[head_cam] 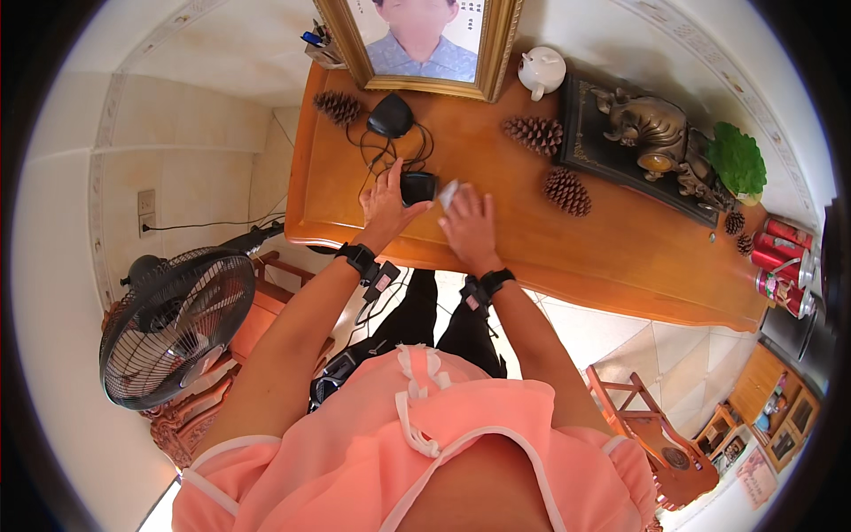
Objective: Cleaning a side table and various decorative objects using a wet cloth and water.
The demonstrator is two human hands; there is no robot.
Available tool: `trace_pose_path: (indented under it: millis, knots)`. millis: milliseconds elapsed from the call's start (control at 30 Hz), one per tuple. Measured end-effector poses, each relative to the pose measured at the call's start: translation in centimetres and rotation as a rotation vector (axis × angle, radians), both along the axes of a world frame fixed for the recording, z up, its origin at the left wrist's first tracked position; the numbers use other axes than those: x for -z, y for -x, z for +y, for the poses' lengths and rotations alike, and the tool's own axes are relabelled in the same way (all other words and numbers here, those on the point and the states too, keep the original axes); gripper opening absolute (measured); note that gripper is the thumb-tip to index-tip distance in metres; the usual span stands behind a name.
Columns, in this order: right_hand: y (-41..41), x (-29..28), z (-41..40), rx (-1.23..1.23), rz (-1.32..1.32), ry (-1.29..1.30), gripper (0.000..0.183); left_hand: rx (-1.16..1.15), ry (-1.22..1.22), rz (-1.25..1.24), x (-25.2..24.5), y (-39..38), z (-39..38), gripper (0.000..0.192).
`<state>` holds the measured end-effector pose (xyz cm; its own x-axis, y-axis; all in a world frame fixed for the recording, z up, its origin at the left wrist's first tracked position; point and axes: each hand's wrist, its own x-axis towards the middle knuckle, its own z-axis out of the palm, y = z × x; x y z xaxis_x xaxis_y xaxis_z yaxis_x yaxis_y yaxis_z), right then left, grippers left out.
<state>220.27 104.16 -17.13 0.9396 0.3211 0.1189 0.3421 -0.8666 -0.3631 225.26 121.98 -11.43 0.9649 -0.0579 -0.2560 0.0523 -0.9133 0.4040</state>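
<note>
My left hand [387, 207] grips a small black box-like device [418, 189] at its left side, index finger above and thumb below. It is close to the wooden tabletop [492, 156]; whether it touches the wood I cannot tell. Just to the right, my right hand [471, 223] has its fingers over a small white piece, perhaps tissue [449, 194], slightly blurred. Behind the device lie looped black cables [382, 151] and a rounded black object [390, 116]. One pine cone [337, 108] sits beside that object.
A gold-framed portrait [425, 85] and a white teapot [542, 70] stand at the back. Rightward are pine cones [567, 192], a bronze-coloured animal figurine [655, 126], a green plant [736, 157] and red cans [779, 256]. A black fan [179, 326] stands left; a wooden chair [658, 439] is lower right.
</note>
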Motion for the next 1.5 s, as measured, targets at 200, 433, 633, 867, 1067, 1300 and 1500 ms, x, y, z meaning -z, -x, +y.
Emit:
trace_pose_path:
  millis: [200,433,633,867,1067,1300,1500]
  knots:
    - [3.7,0.5,-8.2,0.159,0.1,0.115,0.036,0.12,-0.032,-0.064,-0.6,0.6,0.2,0.094]
    - [9.0,2.0,-21.3,0.829,0.269,0.389,0.045,0.102,-0.078,-0.263,-2.8,1.9,0.2,0.085]
    - [7.5,3.8,-15.8,0.798,0.254,0.376,0.058,0.396,0.126,-0.311,-5.6,0.1,-5.5,0.075]
    - [10.2,0.5,-7.1,0.159,0.067,0.071,0.047,0.792,0.163,-0.222,-5.4,-2.2,-16.0,0.076]
    - [15.8,4.0,-24.9,0.793,0.143,0.246,0.045,0.855,0.065,-0.202,-2.9,-2.3,-22.4,0.077]
    - [15.6,4.9,-26.1,1.071,0.097,0.326,0.045,0.888,-0.09,-0.31,0.5,-2.6,-25.3,0.07]
    - [13.9,1.5,-9.7,0.383,0.177,-0.061,0.037,0.869,-0.113,-0.361,1.7,-3.5,-23.1,0.074]
